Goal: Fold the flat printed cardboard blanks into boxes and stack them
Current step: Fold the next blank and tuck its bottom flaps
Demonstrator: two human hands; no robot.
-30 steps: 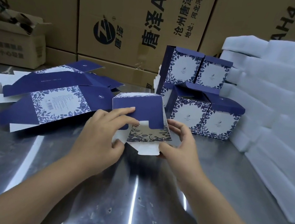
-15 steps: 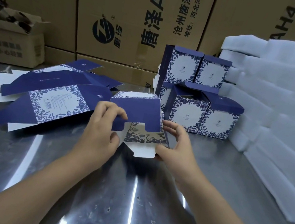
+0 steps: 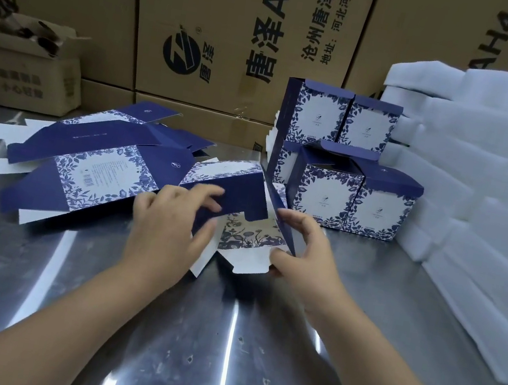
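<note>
A half-formed blue and white floral box [image 3: 239,189] lies on its side on the steel table, its open end facing me with white flaps spread. My left hand [image 3: 168,228] presses on its dark blue flap from the left. My right hand [image 3: 302,255] grips the right side flap and the white bottom flap. A pile of flat printed blanks [image 3: 93,171] lies to the left. Several folded boxes [image 3: 344,171] stand stacked in two layers behind the box.
White foam sheets [image 3: 481,205] are piled along the right side. Large brown shipping cartons [image 3: 239,37] wall off the back. A small open carton [image 3: 27,67] sits at the back left. The steel table [image 3: 220,339] reflects light in front of me.
My left hand's fingers have moved up onto the dark blue flap and pushed it down. My right hand has bent the right side flap inward. The box has shifted slightly.
</note>
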